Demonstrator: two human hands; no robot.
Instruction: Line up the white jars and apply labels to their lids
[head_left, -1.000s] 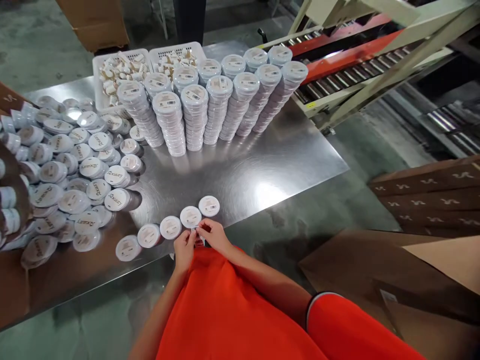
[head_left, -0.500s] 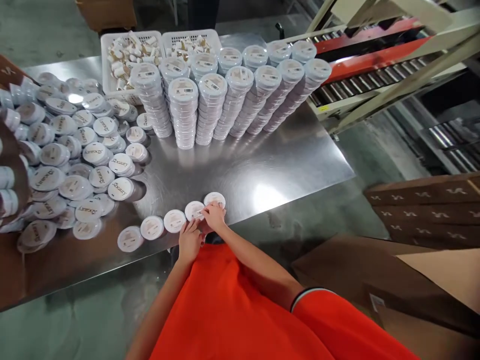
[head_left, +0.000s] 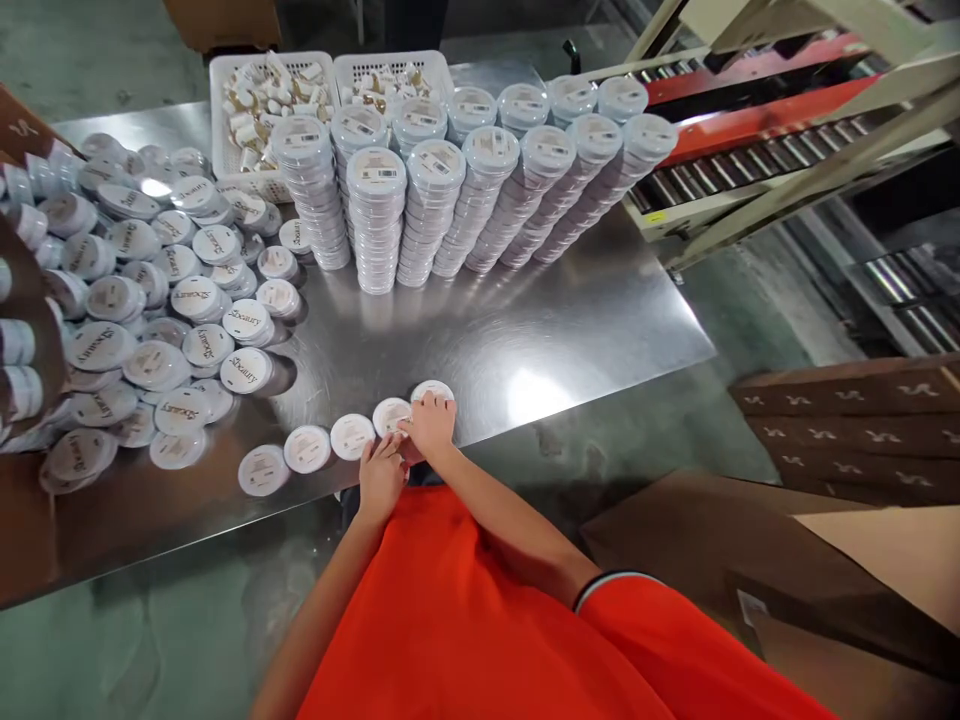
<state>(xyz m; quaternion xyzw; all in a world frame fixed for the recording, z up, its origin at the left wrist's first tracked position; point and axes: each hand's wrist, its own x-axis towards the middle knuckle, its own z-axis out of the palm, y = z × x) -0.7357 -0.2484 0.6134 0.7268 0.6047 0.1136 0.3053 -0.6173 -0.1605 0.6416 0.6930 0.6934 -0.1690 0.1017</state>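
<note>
Several round white tins (head_left: 307, 448) lie in a row along the near edge of a steel table (head_left: 525, 330). My right hand (head_left: 430, 423) rests on the two rightmost tins, fingers pressed down on one tin (head_left: 391, 414). Just below, my left hand (head_left: 381, 473) is curled at the table edge beside that tin; what it holds is hidden. Both arms come out of an orange garment.
Tall stacks of tins (head_left: 450, 190) stand at the back, with two white baskets (head_left: 247, 110) of small parts behind. A loose heap of tins (head_left: 142, 300) covers the left. A roller conveyor (head_left: 750, 150) is right; brown cartons (head_left: 847, 410) lie on the floor.
My right hand has moved up from the table edge onto the rightmost tins. The left hand stayed near the edge. The view shifted slightly.
</note>
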